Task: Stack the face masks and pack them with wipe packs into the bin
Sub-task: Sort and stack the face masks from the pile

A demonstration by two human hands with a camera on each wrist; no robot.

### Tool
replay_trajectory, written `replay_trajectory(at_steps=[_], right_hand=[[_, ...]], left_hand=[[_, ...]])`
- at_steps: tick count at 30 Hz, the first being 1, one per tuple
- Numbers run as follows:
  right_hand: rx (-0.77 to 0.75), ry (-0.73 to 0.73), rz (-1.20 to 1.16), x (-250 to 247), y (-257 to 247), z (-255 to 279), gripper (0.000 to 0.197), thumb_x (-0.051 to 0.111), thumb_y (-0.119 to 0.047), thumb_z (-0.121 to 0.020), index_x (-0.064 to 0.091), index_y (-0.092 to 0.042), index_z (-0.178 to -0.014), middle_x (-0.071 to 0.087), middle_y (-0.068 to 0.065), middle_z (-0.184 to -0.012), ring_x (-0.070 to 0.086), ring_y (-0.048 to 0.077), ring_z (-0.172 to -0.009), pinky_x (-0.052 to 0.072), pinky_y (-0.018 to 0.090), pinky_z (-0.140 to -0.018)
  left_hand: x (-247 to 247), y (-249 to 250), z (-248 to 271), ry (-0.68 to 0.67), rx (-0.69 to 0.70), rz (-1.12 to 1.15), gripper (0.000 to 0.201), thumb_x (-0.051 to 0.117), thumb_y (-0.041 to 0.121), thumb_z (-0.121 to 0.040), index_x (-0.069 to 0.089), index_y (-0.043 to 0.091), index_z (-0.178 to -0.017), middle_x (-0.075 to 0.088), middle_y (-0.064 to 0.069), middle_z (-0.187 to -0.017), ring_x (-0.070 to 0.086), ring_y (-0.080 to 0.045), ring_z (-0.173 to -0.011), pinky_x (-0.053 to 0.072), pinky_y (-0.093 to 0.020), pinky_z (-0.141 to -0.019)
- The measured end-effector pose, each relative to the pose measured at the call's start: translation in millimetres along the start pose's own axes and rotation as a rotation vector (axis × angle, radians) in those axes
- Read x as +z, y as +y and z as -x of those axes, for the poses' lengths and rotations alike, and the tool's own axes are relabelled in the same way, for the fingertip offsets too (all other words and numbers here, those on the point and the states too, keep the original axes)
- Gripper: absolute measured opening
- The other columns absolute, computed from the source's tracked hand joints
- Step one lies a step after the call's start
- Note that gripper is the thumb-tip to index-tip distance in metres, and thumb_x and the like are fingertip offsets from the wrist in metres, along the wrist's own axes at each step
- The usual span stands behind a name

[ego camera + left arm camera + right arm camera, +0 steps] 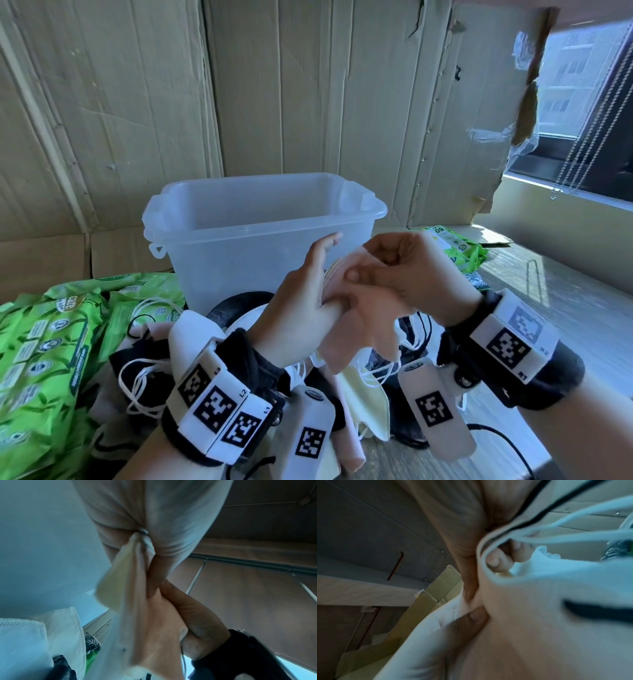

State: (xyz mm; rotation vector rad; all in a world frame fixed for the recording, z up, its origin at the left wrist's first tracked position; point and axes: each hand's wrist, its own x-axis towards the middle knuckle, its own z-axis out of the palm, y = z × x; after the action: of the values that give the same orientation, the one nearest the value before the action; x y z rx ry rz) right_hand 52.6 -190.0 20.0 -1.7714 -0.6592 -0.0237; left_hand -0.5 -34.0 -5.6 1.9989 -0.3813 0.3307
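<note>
In front of the clear plastic bin [239, 212] both hands hold a thin stack of face masks [363, 329], pink on the outside, above the table. My left hand [308, 301] grips the stack's left edge, thumb on the front and fingers pointing up behind it. My right hand [407, 274] pinches the top pink mask with curled fingers and thumb. A yellow mask [116, 582] shows inside the stack in the left wrist view. The pink mask [522, 628] and white ear loops [573, 520] fill the right wrist view. Green wipe packs [44, 342] lie at the left.
Loose masks lie on the table under my hands: white [191, 335], yellow [370, 404] and black [137, 363], with tangled ear loops. More wipe packs [455, 246] lie right of the bin. Cardboard sheets [308, 85] stand behind it. A window [582, 85] is at the far right.
</note>
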Motion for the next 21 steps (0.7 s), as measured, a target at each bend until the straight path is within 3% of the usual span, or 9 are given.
replay_trajectory(at_steps=[2, 4, 6, 8, 11, 13, 16, 19, 21], right_hand=[[-0.125, 0.111, 0.065, 3.7, 1.0, 4.9, 0.024, 0.079, -0.03, -0.054, 0.07, -0.014, -0.068, 0.065, 0.023, -0.069, 0.049, 0.014, -0.063, 0.043, 0.035, -0.061], [-0.329, 0.254, 0.224, 5.8, 2.5, 10.7, 0.015, 0.079, -0.032, -0.057, 0.072, -0.021, -0.064, 0.057, -0.002, -0.059, 0.046, 0.003, -0.06, 0.038, 0.02, -0.059], [-0.499, 0.312, 0.334, 6.2, 3.2, 16.4, 0.014, 0.079, -0.031, -0.061, 0.074, -0.02, -0.069, 0.047, -0.007, -0.07, 0.044, 0.0, -0.066, 0.033, 0.012, -0.061], [-0.564, 0.262, 0.341, 5.4, 4.5, 21.4, 0.008, 0.074, -0.031, -0.065, 0.071, -0.025, -0.07, 0.048, -0.007, -0.078, 0.046, -0.001, -0.073, 0.035, 0.012, -0.065], [-0.557, 0.136, 0.393, 4.0, 8.7, 23.2, 0.008, 0.07, -0.026, -0.068, 0.065, -0.026, -0.074, 0.056, -0.007, -0.083, 0.052, 0.002, -0.077, 0.04, 0.015, -0.069], [-0.52, 0.09, 0.496, 5.9, 11.6, 22.0, 0.014, 0.069, -0.026, -0.069, 0.057, -0.027, -0.075, 0.052, -0.013, -0.077, 0.046, 0.002, -0.07, 0.036, 0.009, -0.066], [-0.48, 0.078, 0.508, 3.7, 11.8, 21.1, 0.014, 0.065, -0.022, -0.073, 0.061, -0.009, -0.072, 0.051, -0.005, -0.074, 0.042, 0.008, -0.067, 0.035, 0.011, -0.065], [-0.357, 0.052, 0.408, -4.6, 7.6, 22.7, 0.017, 0.061, -0.022, -0.077, 0.061, -0.004, -0.08, 0.059, -0.001, -0.075, 0.052, 0.016, -0.072, 0.044, 0.029, -0.072], [-0.238, 0.066, 0.17, -11.5, 6.0, 21.2, 0.006, 0.058, -0.013, -0.077, 0.058, -0.012, -0.083, 0.065, -0.005, -0.074, 0.057, 0.009, -0.072, 0.048, 0.032, -0.071]], left_hand=[[-0.3, 0.1, 0.2, 0.006, 0.013, 0.067, 0.056, 0.062, 0.008, -0.081, 0.037, 0.043, -0.117, 0.072, -0.002, -0.092, 0.065, -0.023, -0.082, 0.052, -0.045, -0.079], [-0.3, -0.1, -1.0, 0.01, -0.003, 0.161, 0.043, 0.061, 0.012, -0.079, 0.041, 0.038, -0.106, 0.074, 0.003, -0.096, 0.066, -0.018, -0.083, 0.051, -0.041, -0.076], [-2.4, 0.5, -2.3, 0.025, -0.034, 0.207, 0.032, 0.059, 0.017, -0.074, 0.045, 0.034, -0.097, 0.073, 0.001, -0.083, 0.06, -0.017, -0.069, 0.045, -0.035, -0.061], [-4.3, -0.5, -3.0, 0.035, -0.059, 0.243, 0.025, 0.061, 0.016, -0.073, 0.052, 0.034, -0.088, 0.071, 0.002, -0.073, 0.055, -0.015, -0.062, 0.04, -0.03, -0.058], [-6.3, 0.3, -4.1, 0.055, -0.077, 0.277, 0.024, 0.068, 0.008, -0.075, 0.064, 0.029, -0.085, 0.074, -0.004, -0.083, 0.063, -0.017, -0.073, 0.05, -0.037, -0.071], [-7.2, 2.3, -3.0, 0.023, -0.038, 0.227, 0.026, 0.065, 0.001, -0.08, 0.071, 0.022, -0.093, 0.075, -0.004, -0.092, 0.067, -0.014, -0.084, 0.052, -0.038, -0.082], [-7.0, 3.2, -0.9, -0.044, -0.031, 0.19, 0.031, 0.06, 0.0, -0.082, 0.075, 0.022, -0.098, 0.074, 0.002, -0.098, 0.067, -0.017, -0.101, 0.052, -0.039, -0.092], [-8.5, 2.3, -2.6, -0.034, -0.061, 0.237, 0.02, 0.062, 0.007, -0.079, 0.075, 0.019, -0.088, 0.07, 0.001, -0.091, 0.063, -0.015, -0.084, 0.049, -0.034, -0.08], [-13.3, 1.5, -5.0, 0.062, -0.107, 0.272, 0.014, 0.067, 0.007, -0.081, 0.075, 0.018, -0.078, 0.07, 0.0, -0.08, 0.06, -0.012, -0.075, 0.048, -0.029, -0.074]])
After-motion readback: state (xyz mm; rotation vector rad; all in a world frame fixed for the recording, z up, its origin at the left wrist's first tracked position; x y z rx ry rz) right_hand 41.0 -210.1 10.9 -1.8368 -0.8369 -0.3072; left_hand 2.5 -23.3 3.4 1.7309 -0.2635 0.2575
